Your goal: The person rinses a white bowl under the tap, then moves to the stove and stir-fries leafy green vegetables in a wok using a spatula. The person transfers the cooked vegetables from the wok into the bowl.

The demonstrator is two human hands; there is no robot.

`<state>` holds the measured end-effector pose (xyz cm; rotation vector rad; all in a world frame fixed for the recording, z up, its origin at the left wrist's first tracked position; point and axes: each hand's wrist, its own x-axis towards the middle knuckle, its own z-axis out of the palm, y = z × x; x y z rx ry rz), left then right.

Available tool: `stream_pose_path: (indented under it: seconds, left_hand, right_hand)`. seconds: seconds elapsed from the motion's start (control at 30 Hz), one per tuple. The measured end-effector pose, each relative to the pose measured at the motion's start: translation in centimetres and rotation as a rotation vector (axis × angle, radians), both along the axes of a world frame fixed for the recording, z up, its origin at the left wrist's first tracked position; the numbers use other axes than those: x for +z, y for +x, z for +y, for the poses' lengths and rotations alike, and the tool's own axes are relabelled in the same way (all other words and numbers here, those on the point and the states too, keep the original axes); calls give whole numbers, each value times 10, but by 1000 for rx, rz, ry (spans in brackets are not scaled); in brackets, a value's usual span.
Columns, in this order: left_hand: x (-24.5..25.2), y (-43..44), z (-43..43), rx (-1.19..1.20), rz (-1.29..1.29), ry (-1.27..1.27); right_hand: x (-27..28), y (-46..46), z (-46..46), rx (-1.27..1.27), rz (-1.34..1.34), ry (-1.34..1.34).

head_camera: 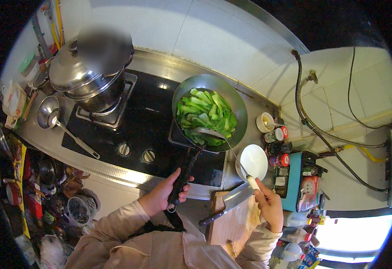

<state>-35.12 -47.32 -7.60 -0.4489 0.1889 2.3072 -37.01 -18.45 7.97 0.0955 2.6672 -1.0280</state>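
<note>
My left hand (169,192) is wrapped around the black handle (188,168) of a wok (238,107), which sits over the right burner of the gas hob. Chopped leafy greens (209,112) with pale green stalks fill the wok's middle. In my right hand (269,203) is the pale grip of a metal spatula or ladle (231,146); its head rests among the greens at the near side of the wok. A white bowl (253,161) stands right of the wok, just beyond my right hand. A cleaver (238,198) lies on a wooden cutting board (231,228) below that hand.
A lidded steel pot (92,90) occupies the left burner, partly blurred. A steel ladle (66,129) lies across the hob's left edge. Seasoning jars (274,135), a small cup (265,121) and a turquoise rack (290,181) line the right side. Hoses (300,90) hang along the wall.
</note>
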Motion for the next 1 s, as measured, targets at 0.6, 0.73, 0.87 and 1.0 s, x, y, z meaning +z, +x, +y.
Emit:
stream_pose_path:
  seconds: [0.6,0.73,0.87,1.0]
  left_hand:
    - [1,1,-1,10,-40,15]
    - [1,0,0,-1,-10,11]
    - [0,2,-1,21,-9,17]
    - [2,1,-1,6,-16,3]
  right_hand:
    - [-32,-50,-60,179,527,182]
    - [-57,-57,-55,223,588,243]
    - [-47,-52,-40,165,361,206]
    - [-62,-60,-32,84,365,-47]
